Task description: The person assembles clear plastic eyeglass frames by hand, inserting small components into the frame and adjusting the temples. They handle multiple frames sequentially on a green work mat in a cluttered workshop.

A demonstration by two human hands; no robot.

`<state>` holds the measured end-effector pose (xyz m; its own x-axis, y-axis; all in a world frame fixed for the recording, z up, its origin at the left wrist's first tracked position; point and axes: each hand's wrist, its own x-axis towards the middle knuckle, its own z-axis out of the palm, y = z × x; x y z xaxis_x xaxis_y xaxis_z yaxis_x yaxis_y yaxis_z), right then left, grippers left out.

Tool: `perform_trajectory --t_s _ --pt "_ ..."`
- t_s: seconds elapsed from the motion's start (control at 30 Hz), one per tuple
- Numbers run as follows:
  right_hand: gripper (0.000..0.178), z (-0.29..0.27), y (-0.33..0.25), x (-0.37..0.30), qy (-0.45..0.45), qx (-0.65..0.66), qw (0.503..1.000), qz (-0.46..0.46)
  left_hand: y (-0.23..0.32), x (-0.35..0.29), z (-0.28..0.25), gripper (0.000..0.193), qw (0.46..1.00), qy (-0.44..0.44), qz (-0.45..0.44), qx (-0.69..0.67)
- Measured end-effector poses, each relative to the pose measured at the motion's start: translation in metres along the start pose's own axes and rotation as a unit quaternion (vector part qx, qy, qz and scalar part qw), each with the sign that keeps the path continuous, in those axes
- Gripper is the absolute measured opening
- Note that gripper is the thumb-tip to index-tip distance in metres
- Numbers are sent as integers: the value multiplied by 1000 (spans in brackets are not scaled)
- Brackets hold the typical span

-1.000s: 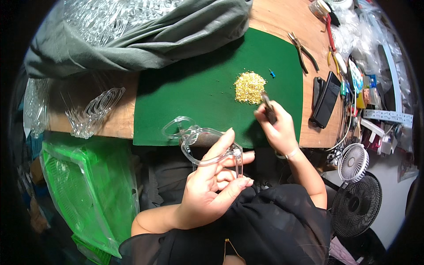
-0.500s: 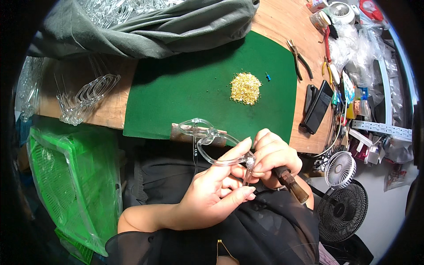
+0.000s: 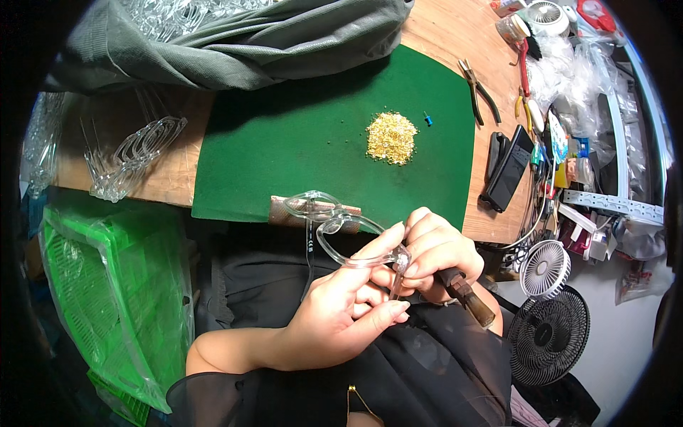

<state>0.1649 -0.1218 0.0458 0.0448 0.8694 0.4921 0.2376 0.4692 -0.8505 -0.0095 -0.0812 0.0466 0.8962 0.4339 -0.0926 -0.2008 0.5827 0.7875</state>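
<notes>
A clear plastic eyeglass frame point(image 3: 336, 252) is held over the near edge of the green mat point(image 3: 277, 156). My left hand point(image 3: 341, 313) has its fingers closed around one end, and a folded temple shows between thumb and fingers. At that same hinge corner, my right hand point(image 3: 442, 249) presses its fingertips close to the frame. In its palm sits a tool with a brown handle point(image 3: 471, 299), pointing down to the right; its tip is hidden by the fingers. A pile of tiny gold-coloured metal parts point(image 3: 391, 138) lies on the mat, with a blue pushpin point(image 3: 427, 119) beside it.
Several clear frames point(image 3: 146, 153) stand together at left, below a grey cloth point(image 3: 249, 53). Right of the mat lie pliers point(image 3: 479, 92) and a black phone point(image 3: 509, 169). A green crate point(image 3: 121, 292) is at lower left; a white fan point(image 3: 545, 269) and black fan point(image 3: 549, 334) are at right.
The surroundings have shifted slightly left and up in the picture. Both hands keep their grip on the frame and tool, almost unmoved.
</notes>
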Motion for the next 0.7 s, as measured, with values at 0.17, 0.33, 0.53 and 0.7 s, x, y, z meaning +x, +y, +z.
perform_trajectory --t_s 0.17,0.33,0.53,0.7 --pt "14 -6 -3 2 -41 -24 999 -3 2 0 1 70 1000 -6 -10 10" --pt "17 -6 -2 -1 -51 -94 992 -70 0 -2 1 70 1000 -7 -6 3" --pt "16 -6 -5 -2 -40 -70 995 -50 2 -2 1 71 1000 -13 -2 1" --pt "16 -2 -4 -2 -24 -50 998 -36 3 -4 0 72 1000 -14 -6 22"
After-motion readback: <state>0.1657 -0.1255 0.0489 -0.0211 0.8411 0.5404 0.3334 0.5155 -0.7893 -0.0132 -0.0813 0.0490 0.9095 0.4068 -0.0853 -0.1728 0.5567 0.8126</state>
